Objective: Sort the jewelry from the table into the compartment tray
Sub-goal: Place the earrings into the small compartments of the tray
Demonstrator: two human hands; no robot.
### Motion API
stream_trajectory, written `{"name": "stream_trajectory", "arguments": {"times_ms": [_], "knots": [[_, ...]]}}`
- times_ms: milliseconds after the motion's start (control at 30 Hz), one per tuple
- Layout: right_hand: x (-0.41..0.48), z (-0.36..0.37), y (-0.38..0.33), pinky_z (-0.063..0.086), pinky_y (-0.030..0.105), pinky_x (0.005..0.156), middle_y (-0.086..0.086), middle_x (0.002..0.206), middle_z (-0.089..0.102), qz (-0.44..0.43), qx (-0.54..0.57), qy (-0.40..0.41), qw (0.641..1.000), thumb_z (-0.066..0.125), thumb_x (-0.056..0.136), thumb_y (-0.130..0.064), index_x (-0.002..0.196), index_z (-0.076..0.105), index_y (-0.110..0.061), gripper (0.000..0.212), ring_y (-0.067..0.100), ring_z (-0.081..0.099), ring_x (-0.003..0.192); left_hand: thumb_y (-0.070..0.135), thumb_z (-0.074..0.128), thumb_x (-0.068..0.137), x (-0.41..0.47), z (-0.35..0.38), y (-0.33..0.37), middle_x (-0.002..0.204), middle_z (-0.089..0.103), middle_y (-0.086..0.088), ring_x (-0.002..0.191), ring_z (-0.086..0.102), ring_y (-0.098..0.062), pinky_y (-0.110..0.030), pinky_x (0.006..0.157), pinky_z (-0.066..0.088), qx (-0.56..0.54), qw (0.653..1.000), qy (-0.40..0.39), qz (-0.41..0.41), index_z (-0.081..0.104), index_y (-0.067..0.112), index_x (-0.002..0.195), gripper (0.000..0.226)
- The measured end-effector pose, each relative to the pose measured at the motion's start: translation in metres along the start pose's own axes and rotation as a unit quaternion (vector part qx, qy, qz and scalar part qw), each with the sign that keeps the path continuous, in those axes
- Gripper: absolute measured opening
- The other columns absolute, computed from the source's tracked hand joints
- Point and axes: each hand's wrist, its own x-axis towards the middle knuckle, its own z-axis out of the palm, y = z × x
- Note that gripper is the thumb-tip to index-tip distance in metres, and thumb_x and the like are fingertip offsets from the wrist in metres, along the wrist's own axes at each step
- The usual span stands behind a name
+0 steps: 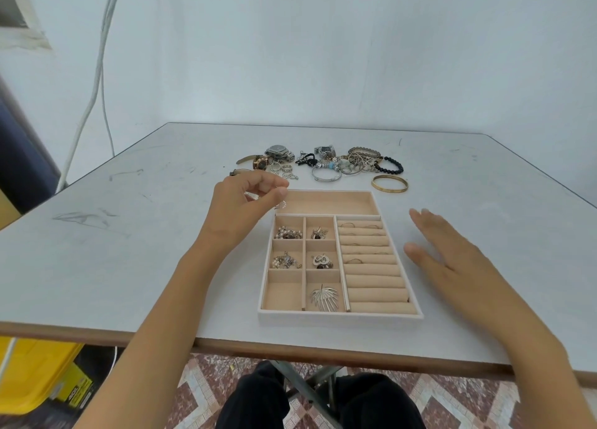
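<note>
A beige velvet compartment tray (264,312) lies at the table's near middle. Its small left cells hold earrings and brooches, among them a silver leaf brooch (324,297); thin rings sit in the roll rows (374,283) on the right. The long top compartment (329,202) is bare. My left hand (245,202) hovers over the tray's far left corner, fingers pinched on a small silver earring (281,205). My right hand (452,254) is flat and open, just right of the tray. A jewelry pile (336,163) lies beyond the tray.
Watches (277,152), a black bead bracelet (392,166), a silver bangle (326,175) and a gold bangle (389,183) lie near the far side of the grey table (129,251). A wall stands behind. Yellow bins (35,377) sit on the floor at the left.
</note>
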Motion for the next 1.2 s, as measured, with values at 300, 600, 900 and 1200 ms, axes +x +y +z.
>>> {"name": "stream_trajectory", "arguments": {"times_ms": [300,600,900,1200], "knots": [[-0.002,0.011,0.002,-0.005,0.033,0.120,-0.005,0.160,-0.010,0.012,-0.183,-0.056,0.982,0.008,0.098,-0.046,0.152,-0.003,-0.032,0.056,0.008,-0.010,0.146,0.021,0.069,0.085,-0.005,0.002,0.013,0.080,0.071,0.011,0.071,0.059,0.005,-0.014,0.065,0.043,-0.028,0.999,-0.014,0.002,0.074,0.021,0.085,0.006],[-0.003,0.011,0.001,-0.005,0.032,0.119,-0.006,0.160,-0.008,0.008,-0.179,-0.046,0.983,0.009,0.098,-0.047,0.152,-0.001,-0.033,0.056,0.007,-0.009,0.146,0.020,0.071,0.081,-0.034,-0.002,0.048,0.078,0.073,0.007,0.074,0.064,-0.002,-0.011,0.077,0.046,-0.036,0.989,-0.143,0.025,0.075,0.020,0.088,0.008],[-0.002,0.012,0.002,-0.004,0.032,0.120,-0.006,0.160,-0.006,0.008,-0.170,-0.040,0.985,0.011,0.098,-0.047,0.152,0.003,-0.033,0.056,0.006,-0.007,0.147,0.018,0.077,0.077,-0.057,-0.003,0.061,0.074,0.072,0.008,0.075,0.066,-0.009,-0.010,0.078,0.045,0.037,0.953,-0.297,0.052,0.077,0.018,0.085,0.008],[-0.002,0.011,0.002,-0.004,0.031,0.119,-0.006,0.160,-0.004,0.006,-0.162,-0.036,0.986,0.012,0.098,-0.048,0.152,0.004,-0.033,0.056,0.006,-0.006,0.147,0.034,0.077,0.076,-0.056,0.001,0.057,0.078,0.071,0.023,0.082,0.061,-0.006,-0.010,0.079,0.036,0.164,0.935,-0.285,0.131,0.077,0.033,0.083,0.007]]}}
